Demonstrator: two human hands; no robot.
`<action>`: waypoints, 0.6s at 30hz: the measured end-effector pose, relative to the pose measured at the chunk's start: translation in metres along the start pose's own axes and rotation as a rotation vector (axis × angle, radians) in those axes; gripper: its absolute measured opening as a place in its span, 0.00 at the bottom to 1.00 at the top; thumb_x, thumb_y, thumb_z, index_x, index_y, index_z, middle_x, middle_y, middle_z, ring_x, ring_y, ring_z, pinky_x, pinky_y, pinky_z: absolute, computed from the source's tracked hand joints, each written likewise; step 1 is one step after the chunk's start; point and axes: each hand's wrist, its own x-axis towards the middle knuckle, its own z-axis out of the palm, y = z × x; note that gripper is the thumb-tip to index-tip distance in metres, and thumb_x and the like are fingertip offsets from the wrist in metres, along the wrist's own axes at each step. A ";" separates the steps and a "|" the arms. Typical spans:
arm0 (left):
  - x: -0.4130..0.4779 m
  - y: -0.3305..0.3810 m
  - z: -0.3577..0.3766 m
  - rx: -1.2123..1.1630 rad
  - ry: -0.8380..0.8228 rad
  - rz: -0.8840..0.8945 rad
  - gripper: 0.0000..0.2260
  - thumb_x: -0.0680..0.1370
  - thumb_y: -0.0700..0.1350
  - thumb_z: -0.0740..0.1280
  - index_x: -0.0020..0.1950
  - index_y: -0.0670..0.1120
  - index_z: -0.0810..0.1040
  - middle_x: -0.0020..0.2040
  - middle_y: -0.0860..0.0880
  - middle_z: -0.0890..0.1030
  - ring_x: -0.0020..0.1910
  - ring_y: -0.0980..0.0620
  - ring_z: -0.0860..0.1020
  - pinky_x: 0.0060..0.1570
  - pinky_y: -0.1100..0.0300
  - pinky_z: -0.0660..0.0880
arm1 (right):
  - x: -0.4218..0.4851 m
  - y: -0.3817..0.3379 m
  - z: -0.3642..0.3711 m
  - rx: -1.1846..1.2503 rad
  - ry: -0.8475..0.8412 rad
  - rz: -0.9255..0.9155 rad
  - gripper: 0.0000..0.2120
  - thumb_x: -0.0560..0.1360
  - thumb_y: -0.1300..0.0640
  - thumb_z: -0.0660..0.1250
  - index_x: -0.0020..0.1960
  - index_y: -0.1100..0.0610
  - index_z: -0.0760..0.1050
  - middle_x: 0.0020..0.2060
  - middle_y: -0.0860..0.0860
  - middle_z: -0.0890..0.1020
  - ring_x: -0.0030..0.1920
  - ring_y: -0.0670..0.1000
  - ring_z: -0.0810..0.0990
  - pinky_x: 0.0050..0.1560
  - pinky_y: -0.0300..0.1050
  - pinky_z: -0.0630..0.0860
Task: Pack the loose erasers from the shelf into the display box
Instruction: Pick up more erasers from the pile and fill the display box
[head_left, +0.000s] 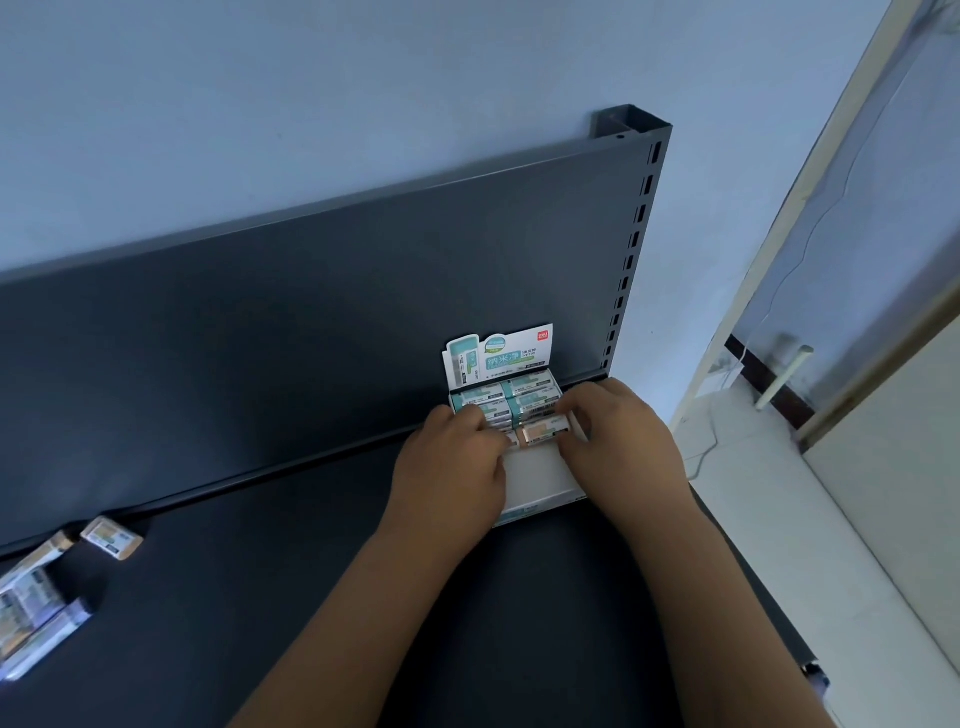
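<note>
The white display box stands on the dark shelf near its right end, with a printed header card upright at the back. Rows of teal-wrapped erasers fill its rear part, while the front part shows bare white floor. My right hand pinches a tan-and-teal eraser at the front row inside the box. My left hand curls its fingers over the erasers beside it on the left. Loose erasers lie at the shelf's far left.
The shelf's dark back panel rises right behind the box. A slotted upright marks the right end. Beyond it are a pale wall, a tiled floor and a door frame. A pile of wrapped eraser packs sits at the left edge.
</note>
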 end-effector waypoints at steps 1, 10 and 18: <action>0.000 0.000 0.000 0.001 -0.002 -0.001 0.10 0.76 0.45 0.65 0.51 0.52 0.85 0.45 0.55 0.76 0.45 0.50 0.70 0.37 0.55 0.75 | 0.001 0.000 0.000 -0.004 -0.011 0.006 0.09 0.72 0.56 0.70 0.51 0.46 0.79 0.48 0.44 0.76 0.42 0.48 0.76 0.41 0.47 0.78; -0.001 0.001 -0.001 0.009 -0.046 0.035 0.16 0.76 0.42 0.64 0.60 0.57 0.81 0.49 0.55 0.74 0.47 0.49 0.68 0.36 0.56 0.71 | -0.003 -0.002 0.003 -0.119 -0.023 0.010 0.07 0.74 0.54 0.67 0.45 0.49 0.84 0.40 0.48 0.71 0.39 0.51 0.75 0.36 0.47 0.78; -0.001 0.002 0.000 0.032 -0.040 0.041 0.14 0.77 0.42 0.64 0.58 0.56 0.82 0.48 0.54 0.74 0.46 0.49 0.68 0.35 0.56 0.70 | -0.008 -0.002 0.004 -0.147 -0.048 -0.031 0.11 0.76 0.46 0.64 0.44 0.49 0.83 0.43 0.47 0.70 0.47 0.51 0.73 0.39 0.46 0.77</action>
